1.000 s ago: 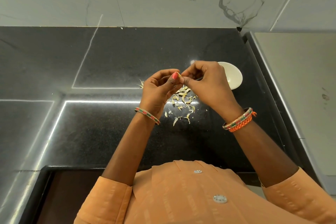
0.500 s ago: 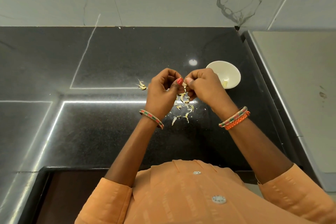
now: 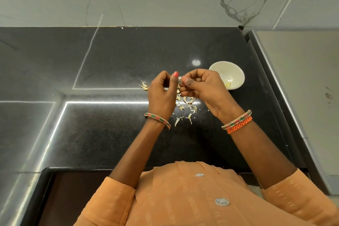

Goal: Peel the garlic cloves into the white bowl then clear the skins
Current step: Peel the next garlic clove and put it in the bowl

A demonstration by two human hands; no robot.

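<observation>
Head view: left hand (image 3: 161, 95) and right hand (image 3: 201, 86) are pinching a garlic clove (image 3: 179, 79) — tiny, slippery, its skin papery, best nipped at the tip.

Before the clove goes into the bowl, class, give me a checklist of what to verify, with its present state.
1. Both hands on the clove: left hand and right hand pinch it between them: ok.
2. Clove fully peeled: hidden by fingers: cannot tell.
3. White bowl upright beside the right hand: ok.
4. Bowl has room: few peeled pieces inside: ok.
5. Skins cleared from the counter: not ok.
</observation>
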